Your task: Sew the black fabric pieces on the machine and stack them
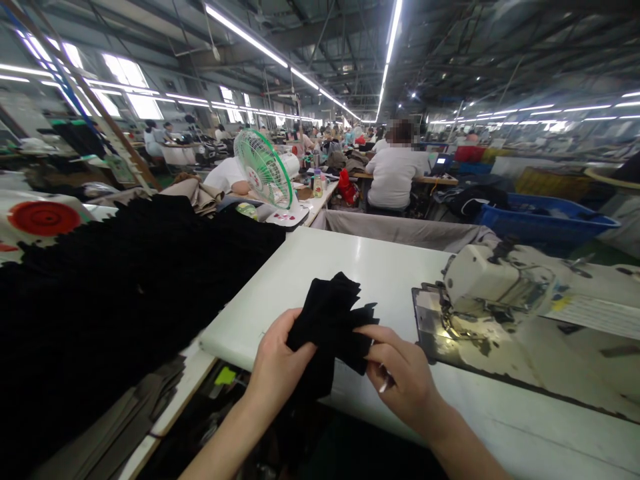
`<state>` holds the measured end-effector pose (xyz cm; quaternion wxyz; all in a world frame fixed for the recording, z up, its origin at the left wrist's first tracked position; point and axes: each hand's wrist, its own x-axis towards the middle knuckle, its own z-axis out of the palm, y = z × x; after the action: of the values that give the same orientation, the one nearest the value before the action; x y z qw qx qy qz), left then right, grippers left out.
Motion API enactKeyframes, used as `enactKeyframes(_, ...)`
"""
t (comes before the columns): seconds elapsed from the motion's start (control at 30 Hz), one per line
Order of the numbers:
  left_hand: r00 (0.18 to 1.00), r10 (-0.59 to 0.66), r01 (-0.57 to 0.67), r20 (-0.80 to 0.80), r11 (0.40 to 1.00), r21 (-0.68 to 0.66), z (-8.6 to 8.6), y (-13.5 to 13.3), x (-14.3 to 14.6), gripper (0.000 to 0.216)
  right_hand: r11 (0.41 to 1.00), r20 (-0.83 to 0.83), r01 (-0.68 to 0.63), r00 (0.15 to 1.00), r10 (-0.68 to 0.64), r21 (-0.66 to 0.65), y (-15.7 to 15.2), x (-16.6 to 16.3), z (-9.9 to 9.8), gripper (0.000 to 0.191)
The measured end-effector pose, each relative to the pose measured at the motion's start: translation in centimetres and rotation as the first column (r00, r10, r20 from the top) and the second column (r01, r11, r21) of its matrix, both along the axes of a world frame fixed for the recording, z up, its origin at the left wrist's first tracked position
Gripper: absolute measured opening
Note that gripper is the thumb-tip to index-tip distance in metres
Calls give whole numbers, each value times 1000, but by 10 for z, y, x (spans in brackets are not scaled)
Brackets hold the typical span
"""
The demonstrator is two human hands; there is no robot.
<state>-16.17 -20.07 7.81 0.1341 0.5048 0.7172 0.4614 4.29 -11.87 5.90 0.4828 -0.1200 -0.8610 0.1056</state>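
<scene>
Several black fabric pieces [330, 310] with jagged edges are bunched between my two hands above the front edge of the white sewing table [310, 260]. My left hand [277, 353] grips them from the left, thumb on top. From the right, my right hand [400, 367] pinches the fabric's edge between its fingers and thumb. A small, shiny, pale object [386, 381] shows in the curl of that hand; its kind is unclear. Part of the black fabric hangs down past the table edge. To the right of my hands stands a sewing machine [480, 287], its needle area lit.
A large heap of black fabric [125, 287] covers the left side. Beyond the table stand a green and white fan [265, 170] and a seated person in a white shirt [395, 173]. A blue bin [545, 220] is at the right, and grey cloth [405, 227] borders the table's far edge.
</scene>
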Motion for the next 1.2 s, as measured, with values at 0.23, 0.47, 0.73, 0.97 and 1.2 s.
enactKeyframes(0.23,1000,-8,8,14,1000,0,2,0,0,31,931,-131,-117,988,75,-346,-8,0,-2,62)
enactKeyframes(0.47,986,-143,146,-82,989,32,-2,-4,-1,37,775,-3,-15,1000,17,-631,-6,-2,15,34)
enactKeyframes(0.73,961,-149,180,-234,977,117,-4,-5,-4,34,969,10,111,994,-111,-219,1,-3,14,16)
enactKeyframes(0.97,924,-109,198,-368,957,214,-5,-4,-6,38,990,-21,129,992,-128,49,3,2,12,38)
enactKeyframes(1.2,890,-74,213,-450,940,266,-5,-6,-6,40,996,9,47,999,-48,78,2,2,13,28)
